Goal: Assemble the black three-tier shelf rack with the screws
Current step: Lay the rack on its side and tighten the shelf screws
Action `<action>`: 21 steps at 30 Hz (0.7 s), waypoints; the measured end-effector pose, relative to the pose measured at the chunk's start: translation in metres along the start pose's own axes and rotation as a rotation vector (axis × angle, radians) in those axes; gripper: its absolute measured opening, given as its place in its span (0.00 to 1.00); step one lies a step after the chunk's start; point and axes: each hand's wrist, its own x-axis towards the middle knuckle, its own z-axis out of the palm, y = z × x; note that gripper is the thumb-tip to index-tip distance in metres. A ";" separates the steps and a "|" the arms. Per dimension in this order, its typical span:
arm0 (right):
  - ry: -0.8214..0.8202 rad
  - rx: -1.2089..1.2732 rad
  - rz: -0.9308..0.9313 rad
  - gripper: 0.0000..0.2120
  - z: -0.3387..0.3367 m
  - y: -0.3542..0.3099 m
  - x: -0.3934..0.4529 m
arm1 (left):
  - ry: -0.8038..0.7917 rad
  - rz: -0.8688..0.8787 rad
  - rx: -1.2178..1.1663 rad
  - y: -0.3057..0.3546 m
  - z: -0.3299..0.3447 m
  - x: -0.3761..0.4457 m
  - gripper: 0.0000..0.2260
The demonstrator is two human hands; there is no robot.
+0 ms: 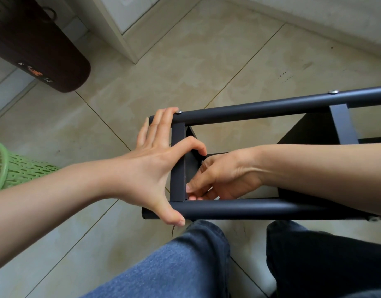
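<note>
The black rack frame [260, 108] lies on its side on the tiled floor in front of my knees. Its far tube carries two silver screw heads [179, 112]. My left hand [155, 168] spans the frame's end. Its outer fingers reach the far tube, the index finger curls over the end crossbar [177, 168], and the thumb presses the near tube [271, 208]. My right hand [224, 175] reaches inside the frame. Its fingertips pinch a small screw at the corner where the crossbar meets the near tube; the fingers mostly hide it.
A black shelf panel [303, 130] and a second crossbar [344, 125] sit further right in the frame. A green perforated basket [17, 168] lies at the left edge. A dark brown bin [41, 50] is at top left, beside a white cabinet base [120, 29]. My jeans-clad legs [185, 265] fill the bottom.
</note>
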 end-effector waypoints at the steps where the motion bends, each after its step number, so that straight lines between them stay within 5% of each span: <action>1: -0.002 0.018 0.006 0.10 0.000 -0.001 -0.001 | 0.003 0.004 0.004 0.000 0.000 0.000 0.47; 21: -0.032 -0.052 0.058 0.04 0.006 0.000 0.006 | 0.008 0.011 0.028 0.002 0.000 0.001 0.47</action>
